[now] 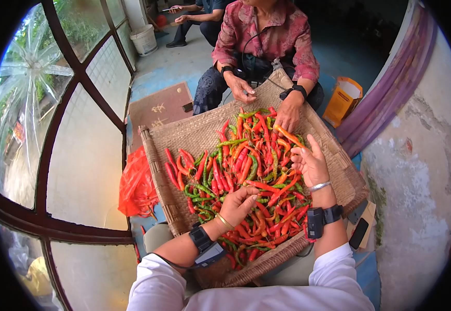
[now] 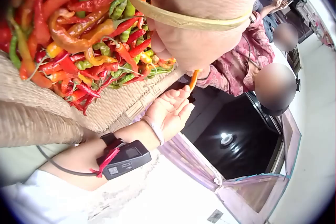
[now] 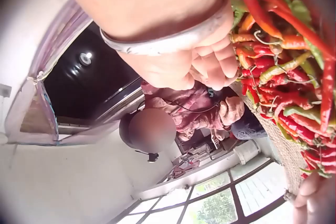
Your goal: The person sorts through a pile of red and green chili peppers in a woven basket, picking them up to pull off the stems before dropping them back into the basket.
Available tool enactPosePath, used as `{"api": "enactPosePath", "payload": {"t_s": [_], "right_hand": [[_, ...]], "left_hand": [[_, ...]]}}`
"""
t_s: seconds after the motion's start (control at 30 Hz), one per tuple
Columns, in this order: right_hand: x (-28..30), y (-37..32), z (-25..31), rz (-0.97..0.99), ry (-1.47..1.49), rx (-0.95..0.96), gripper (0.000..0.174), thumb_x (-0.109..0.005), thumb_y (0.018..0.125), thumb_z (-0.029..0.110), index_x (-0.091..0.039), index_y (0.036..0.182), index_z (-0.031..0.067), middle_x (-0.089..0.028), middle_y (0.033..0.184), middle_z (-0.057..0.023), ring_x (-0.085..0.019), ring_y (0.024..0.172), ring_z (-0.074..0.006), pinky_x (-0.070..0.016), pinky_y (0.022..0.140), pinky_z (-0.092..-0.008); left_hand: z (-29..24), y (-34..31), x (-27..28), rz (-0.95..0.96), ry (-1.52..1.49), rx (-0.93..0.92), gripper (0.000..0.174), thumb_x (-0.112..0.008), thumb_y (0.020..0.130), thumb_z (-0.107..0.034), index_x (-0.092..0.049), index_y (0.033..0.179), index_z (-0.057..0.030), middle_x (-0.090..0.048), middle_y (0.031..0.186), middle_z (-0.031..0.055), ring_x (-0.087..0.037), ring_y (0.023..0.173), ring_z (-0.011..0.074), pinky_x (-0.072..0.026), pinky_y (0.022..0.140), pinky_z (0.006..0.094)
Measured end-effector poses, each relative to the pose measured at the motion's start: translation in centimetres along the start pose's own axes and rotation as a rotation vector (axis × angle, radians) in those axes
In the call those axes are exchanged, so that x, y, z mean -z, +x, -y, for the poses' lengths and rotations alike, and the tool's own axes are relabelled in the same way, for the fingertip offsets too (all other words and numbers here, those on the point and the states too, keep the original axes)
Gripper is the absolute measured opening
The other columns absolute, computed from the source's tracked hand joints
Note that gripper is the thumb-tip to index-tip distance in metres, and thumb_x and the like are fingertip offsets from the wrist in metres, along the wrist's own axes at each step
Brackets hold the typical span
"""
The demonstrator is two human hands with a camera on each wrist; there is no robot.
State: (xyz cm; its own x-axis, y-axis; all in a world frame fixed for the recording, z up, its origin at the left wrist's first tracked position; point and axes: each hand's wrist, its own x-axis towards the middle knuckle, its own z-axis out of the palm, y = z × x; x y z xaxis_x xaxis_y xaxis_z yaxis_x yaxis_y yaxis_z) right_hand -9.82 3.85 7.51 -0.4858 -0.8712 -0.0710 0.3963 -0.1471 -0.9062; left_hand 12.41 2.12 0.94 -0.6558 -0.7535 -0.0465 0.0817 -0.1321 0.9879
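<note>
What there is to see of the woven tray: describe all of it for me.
The woven tray is large, shallow and tan-brown, its floor a close weave that looks like plant strips. A thick, raised, bound rim shows along its left and near edges. It lies roughly flat, one corner pointing toward the person opposite. Red, green and orange peppers rest heaped on its middle and near part, leaving bare weave at the far left and right. What supports it underneath is mostly hidden.
</note>
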Motion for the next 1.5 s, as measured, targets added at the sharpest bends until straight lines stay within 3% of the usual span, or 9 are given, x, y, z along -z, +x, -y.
{"api": "enactPosePath", "payload": {"t_s": [0.1,0.3,0.47,0.57,0.83,1.0,1.23,1.37,1.5], "right_hand": [[1.1,0.4,-0.7,-0.104,-0.167,0.064,0.037,-0.053,0.084,0.013,-0.046,0.117,-0.0017,-0.059,0.076,-0.0073,-0.057,0.065,-0.01,-0.0477,0.055,-0.023],[1.6,-2.7,-1.0,0.25,-1.707,0.533,0.014,-0.057,0.074,0.008,-0.059,0.087,0.0039,-0.057,0.085,-0.0126,-0.056,0.079,-0.0268,-0.0453,0.071,-0.0364],[3.3,-4.0,-3.2,0.477,-2.031,0.189,0.035,-0.06,0.073,0.01,-0.051,0.107,0.0082,-0.056,0.096,-0.0113,-0.053,0.091,-0.029,-0.0439,0.08,-0.0381],[2.9,-3.5,-3.3,0.506,-2.019,-0.061,0.036,-0.06,0.073,0.011,-0.05,0.107,0.0075,-0.057,0.095,-0.0127,-0.055,0.089,-0.0307,-0.0443,0.078,-0.0399],[1.8,-4.4,-0.7,0.443,-1.67,0.167,0.01,-0.055,0.074,0.01,-0.059,0.08,0.0018,-0.06,0.075,-0.0162,-0.059,0.072,-0.0299,-0.0468,0.064,-0.0383],[1.3,-5.5,1.0,0.396,-0.885,0.104,0.011,-0.059,0.076,0.007,-0.06,0.085,0.0013,-0.059,0.067,-0.0043,-0.054,0.057,-0.01,-0.0444,0.053,-0.024],[0.2,-6.3,-0.2,0.435,-0.342,-0.113,0.009,-0.054,0.082,0.008,-0.058,0.087,0.0008,-0.056,0.065,-0.001,-0.052,0.057,-0.0055,-0.0437,0.051,-0.0183],[-0.2,-6.1,-2.2,0.389,0.057,-0.325,0.013,-0.054,0.083,0.014,-0.057,0.091,0.0032,-0.056,0.063,-0.0009,-0.052,0.052,-0.0066,-0.0437,0.048,-0.0179],[-1.2,-6.6,-3.2,0.527,-0.052,-0.372,0.018,-0.057,0.083,0.019,-0.056,0.089,0.0016,-0.056,0.064,-0.0011,-0.05,0.049,-0.0049,-0.0413,0.045,-0.0157]], "left_hand": [[0.3,0.0,-0.1,0.006,0.049,0.001,0.018,-0.051,0.086,-0.009,-0.053,0.102,-0.0017,-0.052,0.073,-0.0038,-0.048,0.061,0.0028,-0.0417,0.054,0.0183],[-0.2,-0.1,-0.2,0.012,0.199,-0.016,0.015,-0.052,0.085,-0.008,-0.056,0.097,-0.0002,-0.054,0.071,-0.0022,-0.047,0.058,0.0036,-0.0421,0.053,0.0193],[0.6,-0.2,-0.4,0.062,0.25,-0.052,0.017,-0.055,0.083,-0.009,-0.056,0.097,0.0003,-0.055,0.066,0.0005,-0.049,0.056,0.0057,-0.043,0.052,0.0221],[0.5,-0.1,-0.5,0.101,0.349,-0.104,0.017,-0.056,0.082,-0.009,-0.057,0.096,0.0006,-0.057,0.066,0.0048,-0.053,0.055,0.0099,-0.0442,0.052,0.025],[-0.3,-0.2,-0.5,0.147,0.49,-0.154,0.017,-0.055,0.082,-0.008,-0.055,0.098,-0.0007,-0.056,0.07,0.0041,-0.052,0.058,0.0075,-0.0442,0.053,0.0241],[-2.3,-0.5,-1.0,-0.07,0.586,-0.39,0.029,-0.06,0.077,-0.01,-0.053,0.104,-0.003,-0.056,0.096,0.0145,-0.059,0.069,0.0275,-0.0476,0.06,0.0325],[-0.9,-0.2,-0.3,0.181,0.676,-0.53,0.028,-0.057,0.081,-0.017,-0.051,0.104,-0.0028,-0.053,0.072,0.0126,-0.053,0.059,0.0283,-0.0452,0.058,0.0332],[-1.2,-0.4,-0.5,0.245,0.56,-0.32,0.021,-0.05,0.086,-0.024,-0.051,0.087,-0.0024,-0.051,0.065,0.0155,-0.054,0.063,0.0348,-0.0422,0.055,0.0382],[-0.9,-0.4,-0.5,0.264,0.469,-0.28,0.021,-0.052,0.085,-0.023,-0.052,0.088,-0.0019,-0.052,0.066,0.0145,-0.054,0.064,0.0346,-0.0429,0.056,0.038]]}}
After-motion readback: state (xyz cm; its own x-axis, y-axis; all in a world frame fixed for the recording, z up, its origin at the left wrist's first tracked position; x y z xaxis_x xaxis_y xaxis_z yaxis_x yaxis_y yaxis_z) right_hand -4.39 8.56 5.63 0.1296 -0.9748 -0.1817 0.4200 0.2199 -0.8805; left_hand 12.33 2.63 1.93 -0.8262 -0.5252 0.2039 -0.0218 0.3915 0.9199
